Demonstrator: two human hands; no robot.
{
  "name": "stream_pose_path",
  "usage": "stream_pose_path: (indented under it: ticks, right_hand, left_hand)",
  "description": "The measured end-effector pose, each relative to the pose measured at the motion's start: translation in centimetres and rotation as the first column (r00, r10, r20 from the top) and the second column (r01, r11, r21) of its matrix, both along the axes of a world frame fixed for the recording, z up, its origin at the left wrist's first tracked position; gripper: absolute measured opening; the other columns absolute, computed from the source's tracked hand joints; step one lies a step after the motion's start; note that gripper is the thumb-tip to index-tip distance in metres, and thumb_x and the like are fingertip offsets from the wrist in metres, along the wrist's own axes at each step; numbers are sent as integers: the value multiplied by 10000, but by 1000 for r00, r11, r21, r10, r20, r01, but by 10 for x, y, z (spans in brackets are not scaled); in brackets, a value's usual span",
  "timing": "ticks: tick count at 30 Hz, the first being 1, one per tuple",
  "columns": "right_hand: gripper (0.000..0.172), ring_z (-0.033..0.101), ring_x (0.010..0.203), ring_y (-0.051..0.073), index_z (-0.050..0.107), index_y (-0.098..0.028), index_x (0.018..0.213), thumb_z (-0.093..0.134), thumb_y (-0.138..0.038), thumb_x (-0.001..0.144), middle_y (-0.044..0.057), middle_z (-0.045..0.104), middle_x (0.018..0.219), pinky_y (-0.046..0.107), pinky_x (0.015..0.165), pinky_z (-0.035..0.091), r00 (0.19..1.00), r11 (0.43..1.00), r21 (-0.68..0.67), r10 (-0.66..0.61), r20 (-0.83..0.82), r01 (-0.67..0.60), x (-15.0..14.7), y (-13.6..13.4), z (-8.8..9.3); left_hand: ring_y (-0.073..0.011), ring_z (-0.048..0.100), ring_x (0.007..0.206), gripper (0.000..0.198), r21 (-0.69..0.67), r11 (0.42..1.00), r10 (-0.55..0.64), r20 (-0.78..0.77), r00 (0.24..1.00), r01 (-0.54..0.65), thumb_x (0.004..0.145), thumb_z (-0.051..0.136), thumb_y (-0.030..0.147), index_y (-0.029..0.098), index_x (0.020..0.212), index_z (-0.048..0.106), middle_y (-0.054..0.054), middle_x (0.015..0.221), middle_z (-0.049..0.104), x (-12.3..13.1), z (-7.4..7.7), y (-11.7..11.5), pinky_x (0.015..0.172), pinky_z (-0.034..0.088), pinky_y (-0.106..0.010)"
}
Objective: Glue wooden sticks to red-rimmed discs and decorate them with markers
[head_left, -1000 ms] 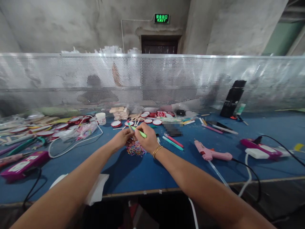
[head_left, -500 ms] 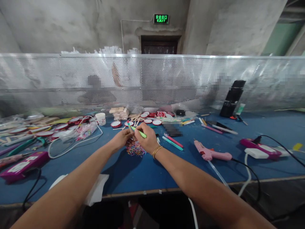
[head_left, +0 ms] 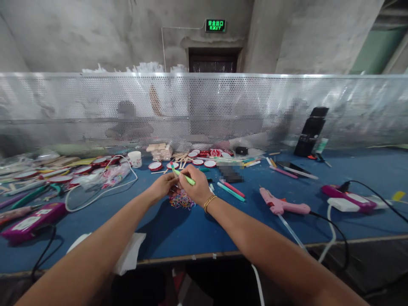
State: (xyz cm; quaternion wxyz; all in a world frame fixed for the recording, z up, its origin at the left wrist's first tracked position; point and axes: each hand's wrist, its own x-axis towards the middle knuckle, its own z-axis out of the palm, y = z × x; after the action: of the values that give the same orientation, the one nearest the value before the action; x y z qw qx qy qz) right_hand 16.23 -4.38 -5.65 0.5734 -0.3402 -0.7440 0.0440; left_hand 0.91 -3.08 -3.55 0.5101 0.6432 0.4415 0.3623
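Observation:
My right hand point(head_left: 195, 183), with a gold bracelet point(head_left: 209, 204) at the wrist, grips a light green marker point(head_left: 187, 177) whose tip points up and left. Between the fingers of my left hand point(head_left: 165, 187) stands a thin stick point(head_left: 172, 166) with red and green colouring near its top. The marker's tip meets or nearly meets the stick; the exact contact is too small to tell. Just below both hands lies a pile of small multicoloured bands point(head_left: 182, 200) on the blue table point(head_left: 178, 238).
Small red-rimmed drums point(head_left: 155, 166), wooden sticks and a paper cup point(head_left: 134, 159) lie behind my hands. Right of them are pink and teal markers point(head_left: 231, 191), a pink glue gun point(head_left: 282, 204) and a purple power strip point(head_left: 350, 199). A perforated metal screen point(head_left: 216, 106) stands behind.
The marker's tip has shifted slightly left and up against the stick, and my right hand has moved a little left. The other things look the same.

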Motion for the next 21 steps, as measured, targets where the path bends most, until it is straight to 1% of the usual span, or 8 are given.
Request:
stream_pose_path:
  ticks: [3,10,15,21]
  right_hand:
    - [104,548,715,146,526,-217,795,490,-275,874,1,597,749,258,679,413,1000,1000,-5,8,10,-8,-1,0,0]
    - [112,549,725,157,522,-218,792,480,-274,880,12,601,753,267,694,418,1000,1000,9,-21,-18,21,3,4,-2]
    - [105,553,730,154,519,-219,800,483,-276,881,8,600,762,261,691,413,1000,1000,1,-1,9,1,-1,0,-1]
    - [101,551,733,154,511,-217,803,482,-268,886,5,591,764,266,704,406,1000,999,24,-31,-2,31,1,4,-2]
  left_hand:
    - [-96,565,520,321,6,1000,-3,-6,1000,3,746,688,433,153,858,578,-8,687,607,0,0,-1,457,444,-191]
    - [-98,567,518,296,9,1000,8,-3,1000,-8,752,686,415,159,832,560,-7,705,614,0,0,-1,461,445,-203]
    - [-101,568,525,335,-1,1000,6,-12,1000,-6,730,704,427,154,882,582,-7,692,607,1,0,-1,463,443,-201]
    - [-96,571,534,262,16,1000,1,-29,1000,0,806,628,400,158,882,560,-12,725,615,-2,-3,0,472,450,-199]
